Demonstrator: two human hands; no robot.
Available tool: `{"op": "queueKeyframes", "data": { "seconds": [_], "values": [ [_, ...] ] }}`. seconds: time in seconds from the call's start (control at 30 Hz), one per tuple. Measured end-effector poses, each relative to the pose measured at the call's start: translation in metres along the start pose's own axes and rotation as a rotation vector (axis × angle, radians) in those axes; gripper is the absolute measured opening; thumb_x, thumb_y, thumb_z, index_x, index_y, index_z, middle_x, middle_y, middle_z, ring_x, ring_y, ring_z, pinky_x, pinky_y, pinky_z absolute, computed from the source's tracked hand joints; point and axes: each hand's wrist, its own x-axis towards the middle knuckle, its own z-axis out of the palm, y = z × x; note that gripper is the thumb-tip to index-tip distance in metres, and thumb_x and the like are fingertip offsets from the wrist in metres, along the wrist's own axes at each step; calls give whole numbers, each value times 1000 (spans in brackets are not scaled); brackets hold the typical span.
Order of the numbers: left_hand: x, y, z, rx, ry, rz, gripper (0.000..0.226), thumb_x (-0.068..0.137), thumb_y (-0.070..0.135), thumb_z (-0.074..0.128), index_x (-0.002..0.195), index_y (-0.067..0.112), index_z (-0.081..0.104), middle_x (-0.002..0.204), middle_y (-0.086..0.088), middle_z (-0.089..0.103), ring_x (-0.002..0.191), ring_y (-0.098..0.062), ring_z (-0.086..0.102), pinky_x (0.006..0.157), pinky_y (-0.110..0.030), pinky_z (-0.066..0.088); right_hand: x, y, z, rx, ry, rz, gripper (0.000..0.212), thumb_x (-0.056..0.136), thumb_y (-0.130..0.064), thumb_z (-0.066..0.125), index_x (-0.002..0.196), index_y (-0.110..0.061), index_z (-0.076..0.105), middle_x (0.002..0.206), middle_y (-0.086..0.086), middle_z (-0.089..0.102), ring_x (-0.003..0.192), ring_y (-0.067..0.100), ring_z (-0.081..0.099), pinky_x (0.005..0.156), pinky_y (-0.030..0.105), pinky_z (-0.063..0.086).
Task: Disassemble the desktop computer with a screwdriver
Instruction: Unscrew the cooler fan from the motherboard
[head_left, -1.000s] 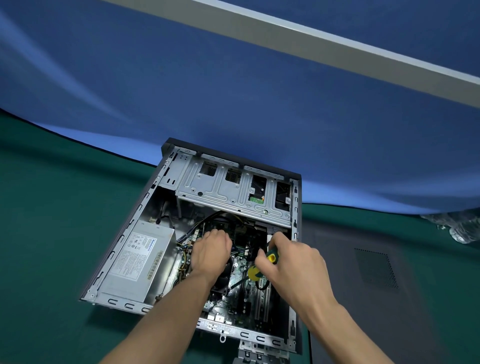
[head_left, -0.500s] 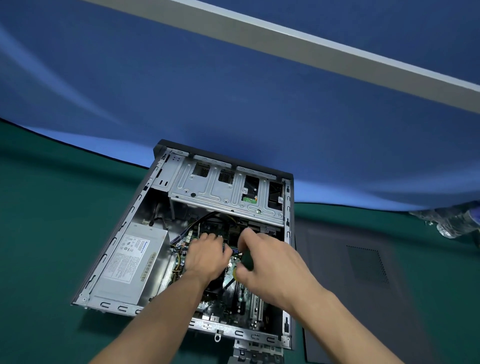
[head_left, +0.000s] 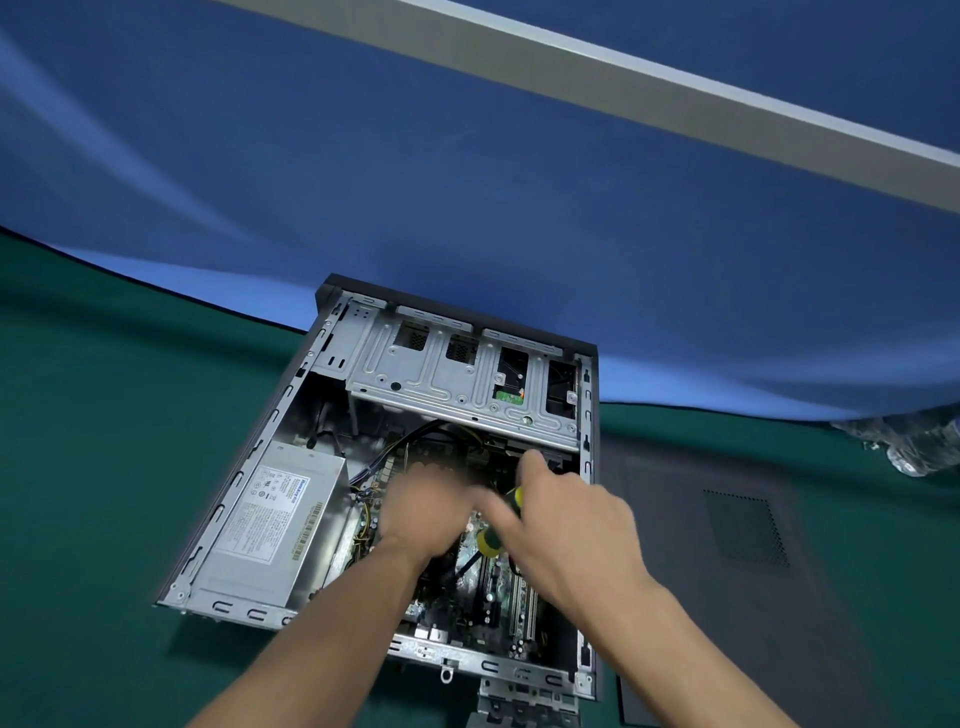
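Inside the computer case (head_left: 291, 457), right grip (head_left: 566, 514) clasps screwdriver (head_left: 498, 525); left grip (head_left: 421, 509) blurred, unclear.

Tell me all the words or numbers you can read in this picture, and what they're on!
None can be read.
White label on the power supply: small print, round marks and a blue brand word, all too small and blurred.
Barcode strip at that label's right edge: digits unreadable.
Green circuit board in the drive cage: no readable text.

Green table (head_left: 104, 467): open computer case (head_left: 332, 332), dark side panel (head_left: 727, 545), possibly crumpled plastic (head_left: 914, 441).
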Motion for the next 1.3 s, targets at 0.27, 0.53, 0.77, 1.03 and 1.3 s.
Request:
{"op": "queueKeyframes", "data": {
  "seconds": [0.27,0.53,0.77,1.03,1.3],
  "values": [
    [-1,1,1,-33,36,-23,38,89,36,30,94,17,63,97,-2,63,92,-16,52,75,-31,39,2,2,-6,18,-103,44,31,93,-46,43,106,-19,34,99,3,61,87,28,57,63,33,33],
    [-2,2,-4,-17,21,-15,36,90,34,31,96,17,61,100,-2,62,95,-16,52,79,-31,41,-2,-4,-3,-14,-74,-20,27,97,-45,38,102,-19,35,89,2,59,76,26,54,58,33,32],
    [-2,2,-9,5,-26,6,31,90,28,35,105,16,59,109,-2,60,105,-19,50,86,-31,40,1,-11,-2,-102,-59,-118,24,94,-41,38,88,-17,39,90,5,62,72,28,51,56,32,28],
    [-2,1,-6,-37,-23,-10,35,89,33,33,101,17,61,105,-2,62,101,-18,51,84,-32,41,3,-3,1,-4,-36,95,45,89,-59,41,72,-18,40,62,-5,41,67,24,49,54,30,31],
    [-1,2,-6,-44,-32,-15,33,88,33,33,97,17,61,102,-3,61,97,-18,51,82,-32,40,-3,-10,-2,-22,-56,89,42,90,-59,41,87,-17,39,87,4,60,75,26,51,56,31,31]
  ]
}}
